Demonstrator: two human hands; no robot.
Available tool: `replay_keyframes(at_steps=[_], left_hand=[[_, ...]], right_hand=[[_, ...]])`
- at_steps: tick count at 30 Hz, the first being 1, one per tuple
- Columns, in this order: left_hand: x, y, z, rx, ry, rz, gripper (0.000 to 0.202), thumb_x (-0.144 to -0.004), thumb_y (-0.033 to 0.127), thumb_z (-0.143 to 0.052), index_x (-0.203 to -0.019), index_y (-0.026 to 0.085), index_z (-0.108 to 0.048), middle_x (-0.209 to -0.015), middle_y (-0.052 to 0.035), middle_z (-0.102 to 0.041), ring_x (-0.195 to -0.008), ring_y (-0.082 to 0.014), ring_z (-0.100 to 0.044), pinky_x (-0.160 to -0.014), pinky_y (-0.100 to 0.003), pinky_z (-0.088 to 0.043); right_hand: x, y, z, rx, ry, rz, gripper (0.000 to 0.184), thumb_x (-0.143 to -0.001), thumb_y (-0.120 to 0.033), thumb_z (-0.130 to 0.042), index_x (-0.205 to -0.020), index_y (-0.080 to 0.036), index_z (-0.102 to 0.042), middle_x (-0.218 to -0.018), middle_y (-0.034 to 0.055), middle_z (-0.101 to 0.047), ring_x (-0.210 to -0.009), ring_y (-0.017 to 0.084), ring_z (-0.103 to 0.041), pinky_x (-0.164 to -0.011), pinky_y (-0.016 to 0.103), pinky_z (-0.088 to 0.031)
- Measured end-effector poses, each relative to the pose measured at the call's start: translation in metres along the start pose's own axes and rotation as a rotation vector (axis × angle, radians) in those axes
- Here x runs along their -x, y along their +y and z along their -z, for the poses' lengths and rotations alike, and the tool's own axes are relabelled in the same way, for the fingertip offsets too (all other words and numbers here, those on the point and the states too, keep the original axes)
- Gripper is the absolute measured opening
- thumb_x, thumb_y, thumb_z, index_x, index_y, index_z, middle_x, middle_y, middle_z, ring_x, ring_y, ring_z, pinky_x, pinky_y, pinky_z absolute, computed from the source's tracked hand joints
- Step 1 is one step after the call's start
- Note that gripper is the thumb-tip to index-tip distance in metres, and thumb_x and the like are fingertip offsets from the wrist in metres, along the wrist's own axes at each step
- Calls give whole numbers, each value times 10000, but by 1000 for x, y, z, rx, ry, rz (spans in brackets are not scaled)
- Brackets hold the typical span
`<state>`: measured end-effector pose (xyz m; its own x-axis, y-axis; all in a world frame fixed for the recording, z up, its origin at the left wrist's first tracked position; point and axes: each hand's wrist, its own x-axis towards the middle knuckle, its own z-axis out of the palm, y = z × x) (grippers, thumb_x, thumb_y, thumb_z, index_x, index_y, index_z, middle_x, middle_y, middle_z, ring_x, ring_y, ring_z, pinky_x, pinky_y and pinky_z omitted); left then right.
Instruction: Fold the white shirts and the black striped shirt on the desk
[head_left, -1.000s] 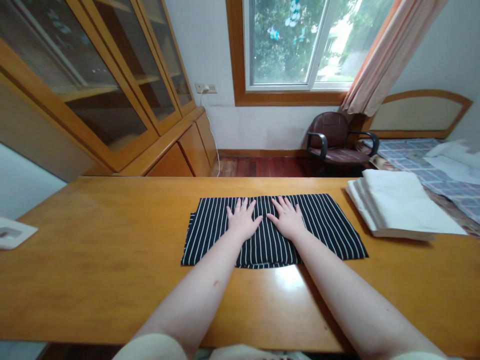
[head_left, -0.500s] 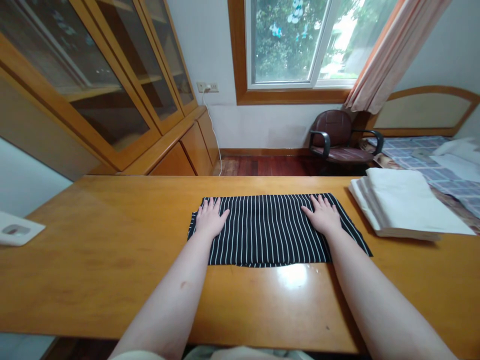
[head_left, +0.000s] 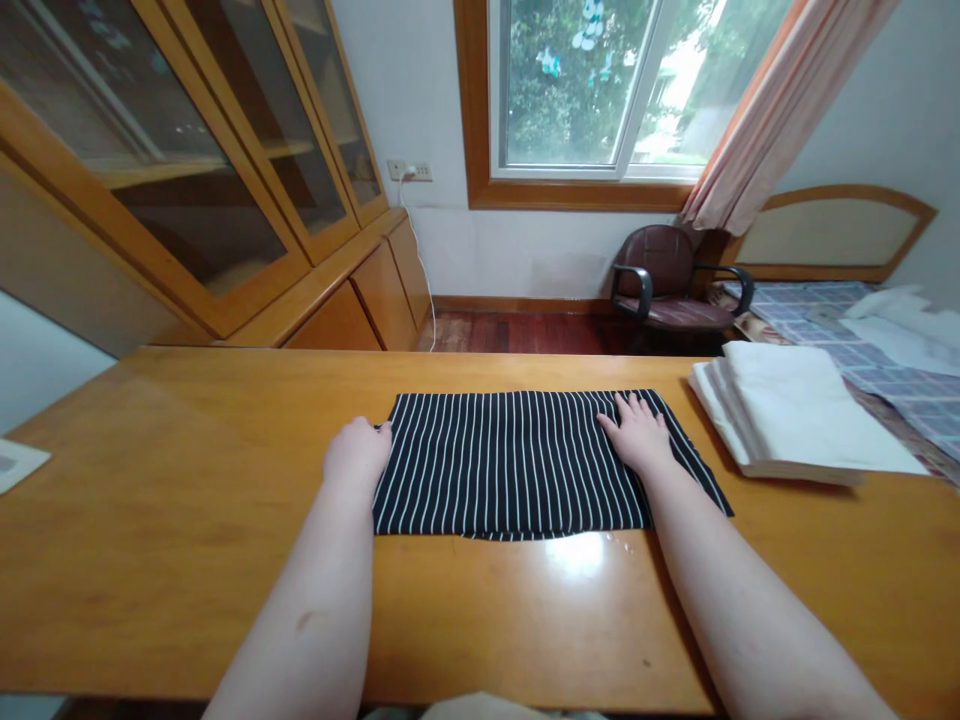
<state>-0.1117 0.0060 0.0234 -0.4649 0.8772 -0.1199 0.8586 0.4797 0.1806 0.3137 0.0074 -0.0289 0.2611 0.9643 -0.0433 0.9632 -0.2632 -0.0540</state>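
A folded black cloth (head_left: pixel 510 460) with thin white stripes lies flat on the wooden table. At its left edge my left hand (head_left: pixel 354 452) is closed, the thumb on top of the fabric and the other fingers curled down, mostly hidden. My right hand (head_left: pixel 641 432) rests palm down near the upper right corner, fingers spread on the stripes. A slightly curved lower layer peeks out along the cloth's near edge.
A stack of folded white sheets (head_left: pixel 795 410) sits on the table (head_left: pixel 187 520) at the right. Partly in view at the left table edge is a white object (head_left: pixel 19 463). Beyond the table stand an office chair (head_left: pixel 660 270), a bed (head_left: pixel 802 300) and a glass-fronted cabinet (head_left: pixel 330 270).
My left hand has slid left from the top of the cloth to its left edge and closed there. The left side of the cloth now lies straighter. My right hand stays spread on the cloth.
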Motion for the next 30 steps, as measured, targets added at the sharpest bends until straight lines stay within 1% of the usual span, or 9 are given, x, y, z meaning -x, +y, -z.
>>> replay_keyframes(at_steps=[4, 7, 10, 16, 18, 20, 25, 27, 30], left_hand=[[-6, 0, -2, 59, -23, -53, 415, -833, 446, -417, -1011, 151, -650, -1008, -165, -679, -941, -323, -625, -781, -406, -483], [-5, 4, -6, 39, -24, -114, 431, -825, 455, -445, -1034, 142, -656, -1040, -174, -673, -970, -328, -616, -794, -402, -477], [-4, 5, -7, 53, -13, -134, 377, -829, 382, -467, -1063, 153, -655, -1072, -159, -670, -1001, -320, -608, -816, -393, -471], [-7, 4, -3, 317, 91, -100, 316, -873, 280, -441, -1100, 171, -631, -1063, -114, -684, -1014, -252, -621, -863, -336, -464], [-11, 3, -4, 371, 62, -55, 311, -870, 265, -464, -1126, 166, -610, -1040, -109, -692, -991, -234, -634, -859, -324, -469], [-15, 0, -7, 342, 12, -28, 293, -855, 248, -497, -1108, 157, -613, -1039, -114, -692, -995, -238, -634, -865, -330, -468], [-23, -10, -14, 237, -54, -73, 374, -771, 185, -605, -1143, 151, -588, -1058, -118, -683, -1017, -246, -625, -882, -338, -465], [-21, -10, -15, 206, -12, -97, 447, -747, 123, -584, -1193, 144, -561, -1100, -138, -662, -1043, -253, -612, -900, -348, -462], [-8, -3, -11, 144, 149, -144, 497, -756, 87, -492, -1250, 128, -532, -1231, -183, -577, -1125, -293, -556, -940, -399, -441]], right_hand=[[0, -1, 0, -5, 6, 6, 709, -900, -602, -215, -1460, -171, -270, -1521, 119, -227, -1385, 286, -198, -1095, 488, -159], [-1, -1, 0, -7, 12, 4, 706, -899, -599, -230, -1456, -168, -278, -1519, 123, -232, -1381, 290, -210, -1091, 491, -167], [-1, -1, 0, -12, 7, 7, 710, -896, -601, -234, -1455, -165, -278, -1519, 125, -231, -1380, 291, -207, -1090, 498, -164], [-1, -2, 2, -22, 3, 9, 704, -899, -593, -234, -1455, -163, -278, -1517, 131, -234, -1379, 297, -208, -1090, 501, -160], [0, -2, 3, -25, 7, 10, 704, -899, -592, -235, -1453, -160, -281, -1515, 132, -239, -1379, 297, -206, -1091, 501, -159], [1, -2, 4, -30, 10, 9, 702, -899, -591, -237, -1452, -160, -284, -1514, 132, -243, -1380, 297, -205, -1092, 499, -158], [2, -3, 3, -30, 25, 13, 699, -897, -590, -250, -1445, -159, -301, -1507, 133, -259, -1376, 296, -217, -1092, 496, -165], [1, -3, 2, -24, 24, 10, 695, -896, -587, -261, -1442, -160, -307, -1506, 133, -262, -1375, 298, -220, -1091, 498, -166], [0, -3, 3, -16, 15, 6, 696, -896, -586, -261, -1445, -159, -300, -1508, 132, -258, -1376, 297, -217, -1089, 497, -168]])
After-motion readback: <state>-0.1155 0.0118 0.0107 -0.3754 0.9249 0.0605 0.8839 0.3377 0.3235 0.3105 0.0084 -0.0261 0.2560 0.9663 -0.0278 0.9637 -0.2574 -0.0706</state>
